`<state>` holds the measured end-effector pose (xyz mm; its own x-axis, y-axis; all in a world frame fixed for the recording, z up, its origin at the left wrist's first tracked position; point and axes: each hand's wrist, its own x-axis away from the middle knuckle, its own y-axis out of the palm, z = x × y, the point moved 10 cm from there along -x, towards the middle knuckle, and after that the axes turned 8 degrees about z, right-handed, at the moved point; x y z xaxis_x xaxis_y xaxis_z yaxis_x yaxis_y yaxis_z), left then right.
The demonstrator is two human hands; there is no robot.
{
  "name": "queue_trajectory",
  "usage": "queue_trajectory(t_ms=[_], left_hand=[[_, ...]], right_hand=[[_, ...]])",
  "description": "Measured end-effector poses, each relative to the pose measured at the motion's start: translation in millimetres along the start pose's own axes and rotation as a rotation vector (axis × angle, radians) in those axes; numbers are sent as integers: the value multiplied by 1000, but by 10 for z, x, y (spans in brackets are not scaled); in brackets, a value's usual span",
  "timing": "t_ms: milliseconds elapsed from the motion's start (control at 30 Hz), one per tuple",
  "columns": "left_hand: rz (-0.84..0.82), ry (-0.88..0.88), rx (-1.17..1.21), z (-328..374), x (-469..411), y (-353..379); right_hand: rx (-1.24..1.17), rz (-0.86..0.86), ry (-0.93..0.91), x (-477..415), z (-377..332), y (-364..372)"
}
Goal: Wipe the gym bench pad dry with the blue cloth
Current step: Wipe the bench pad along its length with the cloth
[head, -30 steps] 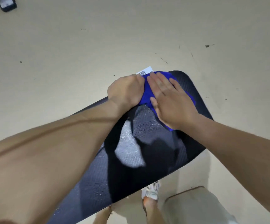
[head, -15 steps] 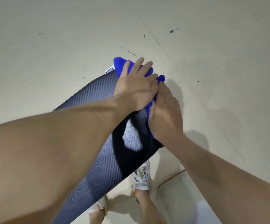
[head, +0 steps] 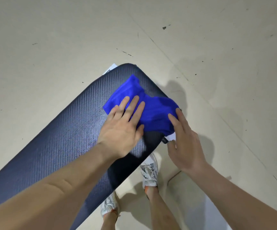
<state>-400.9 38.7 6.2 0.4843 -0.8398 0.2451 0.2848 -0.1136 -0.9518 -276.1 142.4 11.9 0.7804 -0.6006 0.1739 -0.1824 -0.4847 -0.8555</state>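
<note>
The dark textured gym bench pad (head: 64, 143) runs from lower left to its rounded far end at centre. A bright blue cloth (head: 149, 110) lies rumpled across that far end and hangs over the pad's right edge. My left hand (head: 122, 128) lies flat on the pad, fingers spread, with the fingertips pressing the cloth's left part. My right hand (head: 184, 141) is at the pad's right edge, with two fingers on the cloth's right side and the rest curled below the edge.
Pale scuffed floor (head: 68, 39) surrounds the bench. My feet in white trainers (head: 148, 171) stand just right of the pad. A white label (head: 110, 68) pokes out behind the far end, and another white tag (head: 171, 137) shows under the cloth.
The cloth was bunched under both hands at the pad's far tip. Now it lies more spread out, pulled nearer along the pad, and my hands have moved apart.
</note>
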Motion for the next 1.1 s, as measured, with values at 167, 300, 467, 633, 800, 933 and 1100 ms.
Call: queue_trajectory(t_ms=[167,300,467,633,800,933,1100], left_hand=[[-74,-148,176,10,21,-29],[-40,-221,152,-15,-340,-27],[94,-132,-2,86,-331,71],[116,-31,-29,85,163,149],[122,48,-51,-50,743,251],[69,65,-62,-307,1333,377],[-5,100,-72,-659,1957,453]], right_hand=[[-248,122,461,-178,100,-179],[-674,31,1015,-213,248,373],[-602,256,878,-156,228,383],[-713,308,840,284,33,659],[-805,253,852,766,-231,1049],[-827,188,881,1266,-607,1385],[-858,158,937,1772,-985,1686]])
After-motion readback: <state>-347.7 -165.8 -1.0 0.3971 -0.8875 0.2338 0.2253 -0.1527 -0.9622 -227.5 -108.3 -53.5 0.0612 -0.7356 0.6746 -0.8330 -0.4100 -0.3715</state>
